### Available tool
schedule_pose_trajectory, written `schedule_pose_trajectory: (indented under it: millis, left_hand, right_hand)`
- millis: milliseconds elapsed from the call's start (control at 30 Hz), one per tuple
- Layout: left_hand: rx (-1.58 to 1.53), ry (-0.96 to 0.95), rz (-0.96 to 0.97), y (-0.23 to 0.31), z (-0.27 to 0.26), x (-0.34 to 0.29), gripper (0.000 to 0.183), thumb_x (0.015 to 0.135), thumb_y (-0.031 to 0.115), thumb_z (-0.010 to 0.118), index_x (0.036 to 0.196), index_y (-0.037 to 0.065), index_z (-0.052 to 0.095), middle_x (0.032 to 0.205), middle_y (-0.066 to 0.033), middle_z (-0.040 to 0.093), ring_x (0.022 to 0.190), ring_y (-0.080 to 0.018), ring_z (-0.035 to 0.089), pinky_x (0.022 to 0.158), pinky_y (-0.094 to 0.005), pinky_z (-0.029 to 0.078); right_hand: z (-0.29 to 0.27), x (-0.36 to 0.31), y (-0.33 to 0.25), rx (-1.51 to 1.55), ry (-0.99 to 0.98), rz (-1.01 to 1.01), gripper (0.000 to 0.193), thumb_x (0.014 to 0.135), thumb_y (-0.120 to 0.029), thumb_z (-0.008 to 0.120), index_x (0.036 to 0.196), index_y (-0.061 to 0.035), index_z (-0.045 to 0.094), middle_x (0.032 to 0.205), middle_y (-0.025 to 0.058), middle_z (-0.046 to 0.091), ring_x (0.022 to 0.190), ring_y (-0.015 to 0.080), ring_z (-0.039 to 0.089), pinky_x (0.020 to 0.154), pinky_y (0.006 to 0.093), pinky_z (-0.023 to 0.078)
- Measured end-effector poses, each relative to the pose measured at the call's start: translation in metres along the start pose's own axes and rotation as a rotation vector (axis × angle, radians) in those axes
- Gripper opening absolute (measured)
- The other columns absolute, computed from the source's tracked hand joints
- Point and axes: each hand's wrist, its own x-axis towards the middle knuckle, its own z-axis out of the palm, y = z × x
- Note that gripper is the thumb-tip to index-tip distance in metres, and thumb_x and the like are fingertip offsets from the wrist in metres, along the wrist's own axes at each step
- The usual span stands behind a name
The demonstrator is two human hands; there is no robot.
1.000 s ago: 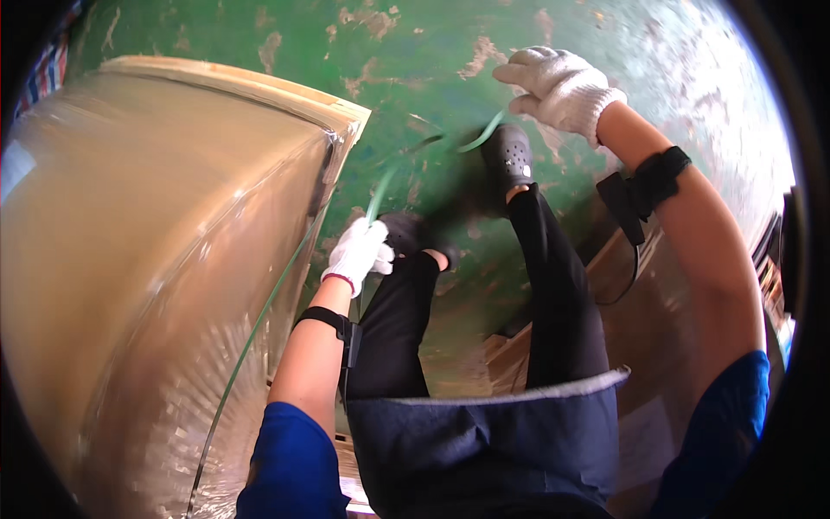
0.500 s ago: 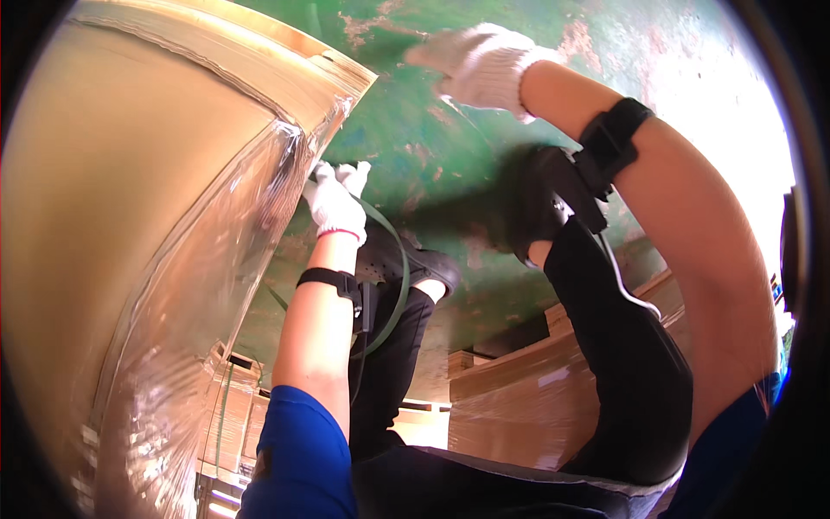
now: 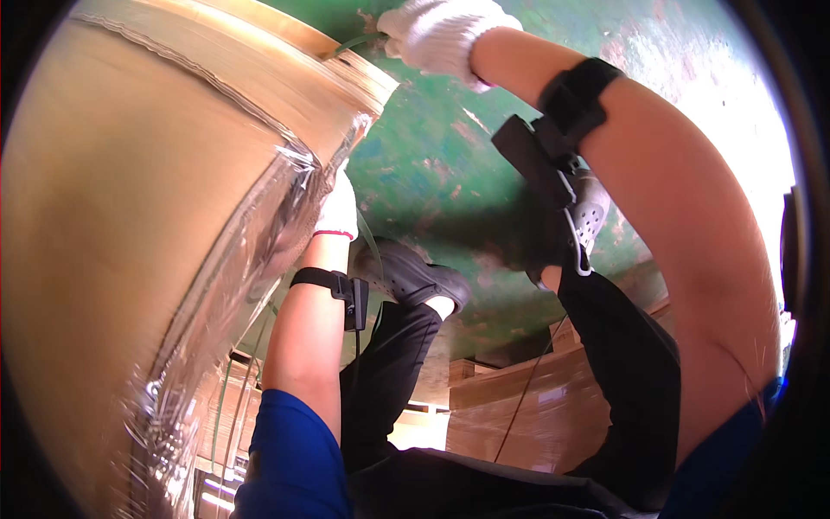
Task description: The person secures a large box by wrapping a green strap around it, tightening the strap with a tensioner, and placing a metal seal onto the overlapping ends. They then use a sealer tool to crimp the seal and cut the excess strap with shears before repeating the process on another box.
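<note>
My right hand (image 3: 445, 39), in a white knitted glove, is closed on a green strap (image 3: 359, 41) beside the corner of a wooden pallet (image 3: 372, 73). From the fingers the strap runs to the wood edge. My left hand (image 3: 339, 208), also gloved, reaches in against the side of a large carton (image 3: 130, 190) wrapped in clear film; the carton's edge hides its fingers. Just right of that glove hangs another length of green strap (image 3: 369, 233). Whether the left fingers hold it cannot be seen.
Worn green floor (image 3: 432, 164) lies below. My left shoe (image 3: 406, 268) and right shoe (image 3: 588, 208) stand there. Film-wrapped cartons (image 3: 519, 406) on wood are behind me. Black straps with devices (image 3: 350, 298) sit on both forearms; a thin cord (image 3: 523, 394) hangs near my legs.
My right hand has moved left to the pallet corner, where green strap now shows at its fingers. My left hand has slipped behind the carton's edge, and the strap loop beside it has shrunk.
</note>
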Motion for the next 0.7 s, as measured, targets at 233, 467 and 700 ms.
schedule_pose_trajectory:
  millis: [233, 467, 700]
  left_hand:
    - [0.351, -0.145, 0.109, 0.0, -0.042, -0.071, 0.072, 0.095, 0.029, 0.071, 0.155, 0.005, 0.04, 0.16, -0.02, 0.038, 0.144, -0.0386, 0.043, 0.118, -0.0426, 0.037]
    - [0.421, -0.727, -0.011, 0.131, -0.067, -0.216, 0.049, 0.099, 0.028, 0.066, 0.142, 0.006, 0.058, 0.138, -0.0147, 0.065, 0.129, -0.026, 0.059, 0.111, -0.0365, 0.045]
    - [0.116, -0.873, 0.449, 0.267, -0.193, -0.397, 0.039, 0.097, 0.018, 0.072, 0.131, 0.0, 0.063, 0.126, -0.0129, 0.071, 0.114, -0.0227, 0.069, 0.097, -0.0353, 0.055]
  right_hand:
    - [0.02, -0.106, 0.15, -0.245, 0.58, 0.051, 0.023, 0.099, -0.025, 0.056, 0.106, -0.0063, 0.068, 0.107, 0.0188, 0.071, 0.085, 0.0345, 0.07, 0.082, 0.0393, 0.057]
    - [0.082, -0.46, 0.362, -0.196, -0.065, 0.472, 0.043, 0.102, -0.04, 0.053, 0.089, -0.0041, 0.072, 0.074, 0.0136, 0.069, 0.065, 0.0315, 0.069, 0.071, 0.0451, 0.056]
    - [-0.108, -0.659, 0.171, 0.654, -0.133, -0.479, 0.025, 0.075, -0.016, 0.078, 0.1, -0.0163, 0.077, 0.093, 0.0043, 0.076, 0.08, 0.0279, 0.072, 0.07, 0.0398, 0.059]
